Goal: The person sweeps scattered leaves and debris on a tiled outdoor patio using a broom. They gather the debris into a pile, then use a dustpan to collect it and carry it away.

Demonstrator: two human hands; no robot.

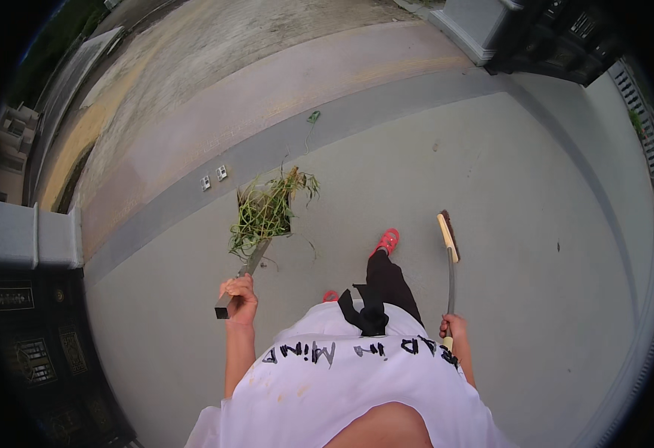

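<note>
My left hand (239, 299) is closed around the square metal handle of a shovel (255, 258). A tangled heap of green weeds (262, 213) with long stems lies on its dark, squarish blade and hangs over the sides, covering most of it. On the right, my right hand (454, 327) grips the grey, curved handle of a brush (451, 280). The brush has a pale wooden head (446, 231) and dark bristles along its right side, and points away from me. Whether the blade and bristles touch the ground cannot be made out.
Grey paved ground (513, 224) spreads around my feet in red shoes (389, 240). Two small pale blocks (214, 177) and a green scrap (313, 117) lie beyond the weeds. Dark gates (32, 351) with pale pillars (476, 26) stand at left and far right.
</note>
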